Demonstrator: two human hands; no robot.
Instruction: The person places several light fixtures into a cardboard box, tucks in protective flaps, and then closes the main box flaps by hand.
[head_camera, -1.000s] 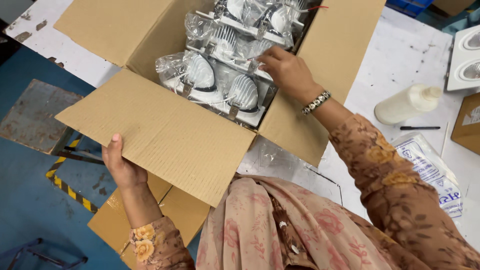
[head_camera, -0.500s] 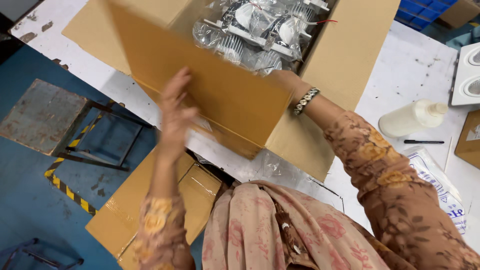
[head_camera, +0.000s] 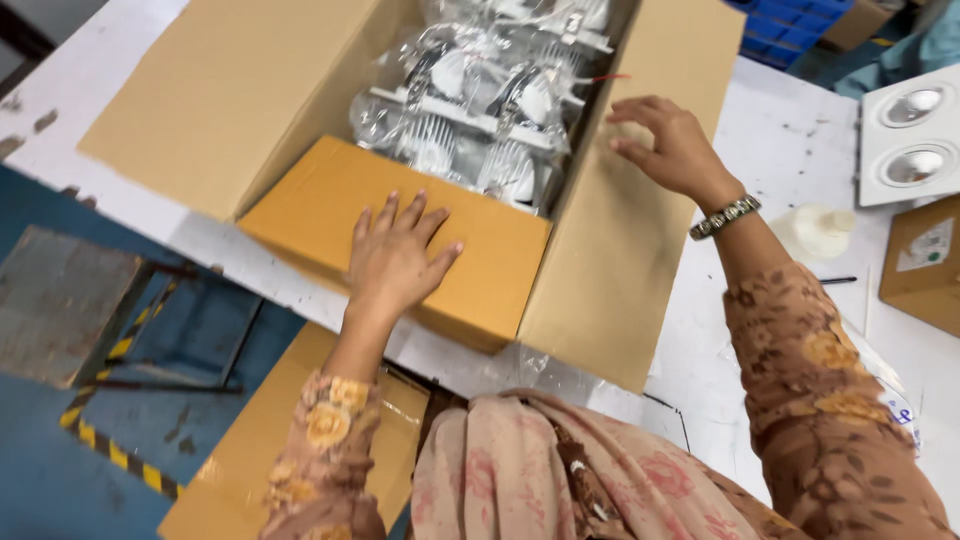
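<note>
A large cardboard box (head_camera: 250, 90) stands on a white table (head_camera: 770, 160), packed with several plastic-wrapped white light fittings (head_camera: 480, 110). My left hand (head_camera: 395, 250) lies flat, fingers spread, on the near flap (head_camera: 470, 270), which is folded down over the box's front part. My right hand (head_camera: 670, 140) hovers with fingers apart at the inner edge of the right flap (head_camera: 650, 180), which stands outward. A metal bracelet sits on that wrist. Neither hand holds anything.
A white twin downlight fitting (head_camera: 910, 135) lies at the right edge, a small brown carton (head_camera: 925, 265) below it, and a white plastic bottle (head_camera: 815, 230) with a pen beside it. Flat cardboard (head_camera: 250, 450) leans under the table above a blue floor with striped tape.
My left hand swung the near flap up from hanging outside the box and pressed it flat over the fittings. My right hand left the fittings and moved to the right flap.
</note>
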